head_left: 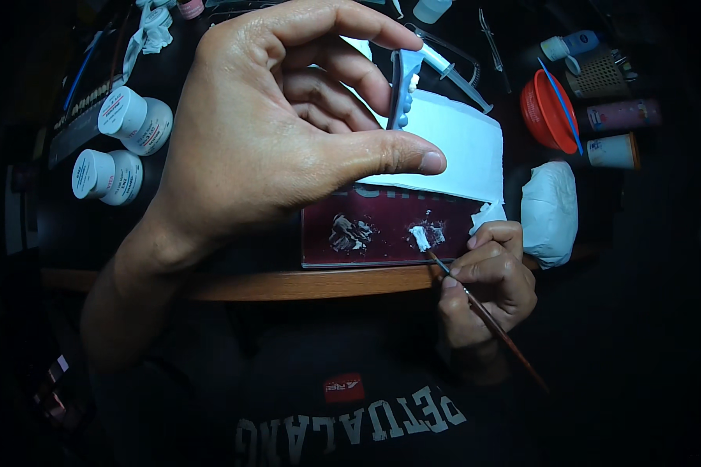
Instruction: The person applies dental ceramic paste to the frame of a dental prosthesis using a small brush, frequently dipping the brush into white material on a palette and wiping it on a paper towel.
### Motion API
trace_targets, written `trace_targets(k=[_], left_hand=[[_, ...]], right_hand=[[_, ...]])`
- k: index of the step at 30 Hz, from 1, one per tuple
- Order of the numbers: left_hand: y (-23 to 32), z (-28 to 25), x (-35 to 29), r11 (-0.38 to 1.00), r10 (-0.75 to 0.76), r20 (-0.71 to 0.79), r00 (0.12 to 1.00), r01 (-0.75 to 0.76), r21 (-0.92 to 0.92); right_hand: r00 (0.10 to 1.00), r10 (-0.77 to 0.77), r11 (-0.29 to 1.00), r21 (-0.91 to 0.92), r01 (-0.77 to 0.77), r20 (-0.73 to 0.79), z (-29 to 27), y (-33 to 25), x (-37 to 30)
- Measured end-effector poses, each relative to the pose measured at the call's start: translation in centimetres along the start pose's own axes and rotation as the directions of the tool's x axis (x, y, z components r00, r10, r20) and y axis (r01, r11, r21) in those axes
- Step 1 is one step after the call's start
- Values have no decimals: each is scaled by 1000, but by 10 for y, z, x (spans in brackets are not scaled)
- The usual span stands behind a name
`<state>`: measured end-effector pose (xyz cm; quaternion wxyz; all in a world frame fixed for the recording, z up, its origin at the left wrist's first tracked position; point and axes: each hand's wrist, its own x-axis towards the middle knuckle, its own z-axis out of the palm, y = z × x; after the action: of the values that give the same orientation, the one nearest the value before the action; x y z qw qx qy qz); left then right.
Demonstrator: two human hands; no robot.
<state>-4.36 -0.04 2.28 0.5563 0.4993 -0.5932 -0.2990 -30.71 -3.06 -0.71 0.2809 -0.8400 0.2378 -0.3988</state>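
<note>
Raised over the desk, my left hand (257,117) grips a small blue-grey dental model (405,89) between thumb and fingertips. A whitish tooth shape (413,82) stands out on the model's side. My right hand (491,284) pinches a thin brown-handled brush (487,315). Its tip meets a dab of white paste (420,237) on a dark red flat slab or book (319,249). Left of that dab, a greyish dried smear (352,233) marks the same surface. Behind the model lies a white paper sheet (467,148), partly covered by my left hand.
Two white-lidded jars (136,121) (107,177) stand at left. A red bowl (541,109) with a blue stick, a small cup (614,152) and a white wrapped bundle (549,214) sit at right. Behind the paper lies a syringe (456,74). A wooden desk edge (311,286) runs along the front.
</note>
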Motion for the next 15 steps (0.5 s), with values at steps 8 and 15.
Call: trace_targets(k=[8, 15], left_hand=[[-4, 1, 3, 998, 28, 14, 1000, -29, 47], [-1, 0, 0, 1000, -8, 9, 1000, 8, 19]], right_hand=[[1000, -13, 1000, -6, 13, 15, -3, 5, 0], [1000, 7, 1000, 24, -7, 7, -2, 2, -3]])
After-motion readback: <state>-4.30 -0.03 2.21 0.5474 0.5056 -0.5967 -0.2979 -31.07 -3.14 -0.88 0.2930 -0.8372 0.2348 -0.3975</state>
